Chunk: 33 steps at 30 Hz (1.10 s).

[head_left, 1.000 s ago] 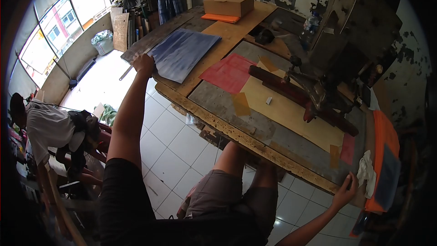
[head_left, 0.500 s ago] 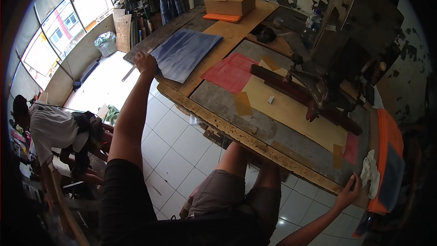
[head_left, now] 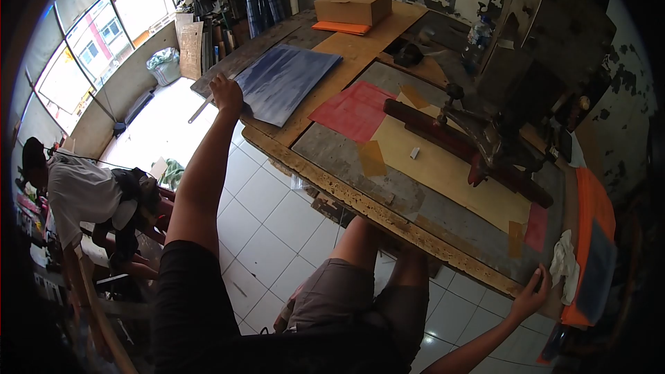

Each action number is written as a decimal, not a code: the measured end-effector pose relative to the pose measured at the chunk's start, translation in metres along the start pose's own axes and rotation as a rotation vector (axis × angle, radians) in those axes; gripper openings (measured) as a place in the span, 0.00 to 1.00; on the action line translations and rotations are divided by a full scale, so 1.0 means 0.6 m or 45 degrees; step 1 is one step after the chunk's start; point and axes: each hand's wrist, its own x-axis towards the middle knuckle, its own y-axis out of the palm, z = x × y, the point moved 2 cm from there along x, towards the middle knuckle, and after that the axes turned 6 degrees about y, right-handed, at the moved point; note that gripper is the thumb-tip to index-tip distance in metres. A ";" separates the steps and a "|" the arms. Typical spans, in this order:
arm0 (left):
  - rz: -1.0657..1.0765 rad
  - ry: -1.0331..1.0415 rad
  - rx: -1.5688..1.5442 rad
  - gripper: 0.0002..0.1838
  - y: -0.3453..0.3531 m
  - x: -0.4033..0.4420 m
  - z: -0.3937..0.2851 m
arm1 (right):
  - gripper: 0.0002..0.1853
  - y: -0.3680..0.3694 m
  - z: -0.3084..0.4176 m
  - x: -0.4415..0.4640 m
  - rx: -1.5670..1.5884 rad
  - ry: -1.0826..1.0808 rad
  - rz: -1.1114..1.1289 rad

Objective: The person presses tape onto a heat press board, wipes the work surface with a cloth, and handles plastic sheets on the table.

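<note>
My left hand (head_left: 227, 94) is at the far left edge of the table, its fingers curled over a thin steel ruler (head_left: 201, 110) whose end juts out past the edge. Beside it lies a flat blue-and-white streaked sheet (head_left: 287, 82). My right hand (head_left: 532, 294) rests at the table's near right corner, fingers apart and holding nothing I can see. Close to that hand are a crumpled white cloth (head_left: 564, 266) and an orange screen-like piece with a dark panel (head_left: 597, 277).
On the table are a yellow sheet (head_left: 443, 170), a red sheet (head_left: 350, 112), tape pieces and a small white block (head_left: 415, 153). A heavy machine with a dark red bar (head_left: 471, 156) overhangs it. A cardboard box (head_left: 353, 7) stands behind. Another person (head_left: 86, 197) bends at left.
The whole view has shifted slightly. Both hands keep nearly the same places on the table, and the sheets have not visibly moved.
</note>
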 end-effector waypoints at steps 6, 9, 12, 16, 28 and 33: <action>0.023 0.050 0.025 0.15 0.007 0.003 -0.002 | 0.18 0.001 -0.006 0.001 -0.013 0.019 -0.004; -0.017 0.033 -0.001 0.15 0.007 0.001 -0.003 | 0.18 0.000 -0.008 0.001 -0.014 0.030 -0.005; -0.007 0.030 0.032 0.15 0.004 -0.001 -0.002 | 0.18 0.002 -0.006 0.000 -0.019 0.037 -0.014; -0.011 0.005 0.028 0.15 -0.010 -0.005 -0.003 | 0.17 0.003 -0.012 0.002 -0.024 0.012 -0.010; 0.448 0.670 -1.501 0.31 -0.207 -0.042 -0.107 | 0.17 0.001 -0.006 0.002 -0.016 0.009 0.003; 0.558 0.823 -1.541 0.27 -0.174 -0.069 -0.099 | 0.17 -0.002 -0.005 0.001 -0.018 0.008 0.012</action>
